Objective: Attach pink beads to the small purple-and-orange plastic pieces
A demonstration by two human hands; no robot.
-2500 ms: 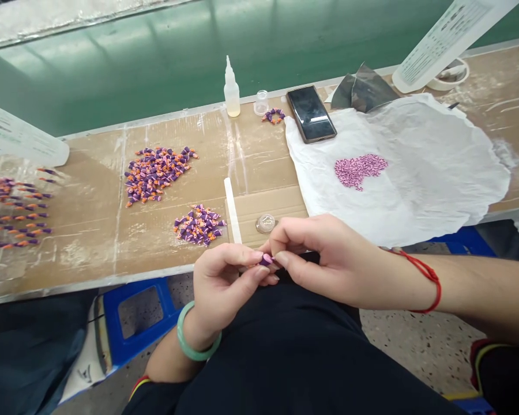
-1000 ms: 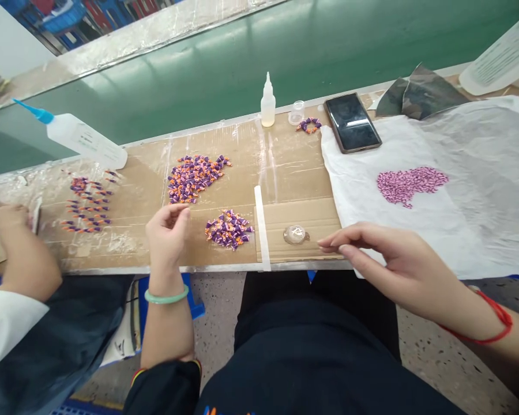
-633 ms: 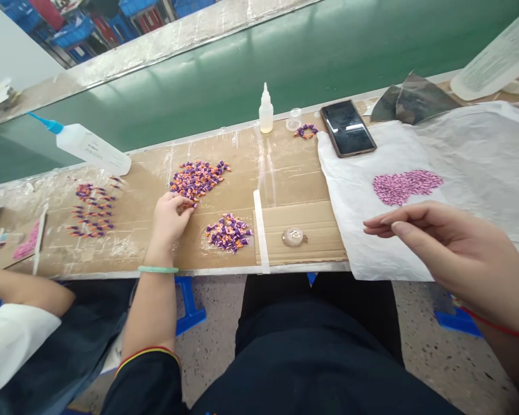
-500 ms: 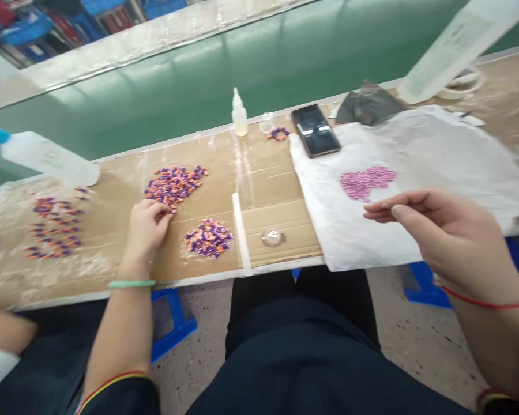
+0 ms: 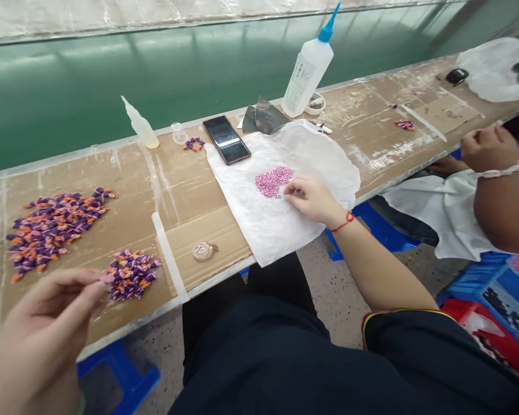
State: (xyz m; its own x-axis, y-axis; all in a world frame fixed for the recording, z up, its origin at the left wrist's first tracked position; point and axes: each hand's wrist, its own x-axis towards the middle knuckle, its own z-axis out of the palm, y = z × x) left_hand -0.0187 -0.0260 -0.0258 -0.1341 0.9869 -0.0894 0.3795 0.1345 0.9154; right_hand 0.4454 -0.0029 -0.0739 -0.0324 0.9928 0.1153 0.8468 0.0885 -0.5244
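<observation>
At centre frame, right hand [image 5: 311,200] has been brought onto pink beads [image 5: 271,181].
Its grip cannot be told; left hand [image 5: 43,331] lifted, pinched on purple piece [image 5: 106,279].

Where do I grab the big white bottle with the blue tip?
Probably around the wide middle of the big white bottle, coming from the near table-edge side. It stands tilted, with its thin blue nozzle pointing up and right. The nozzle looks too slim to hold, while the broad body lets thumb and fingers wrap it.
</observation>
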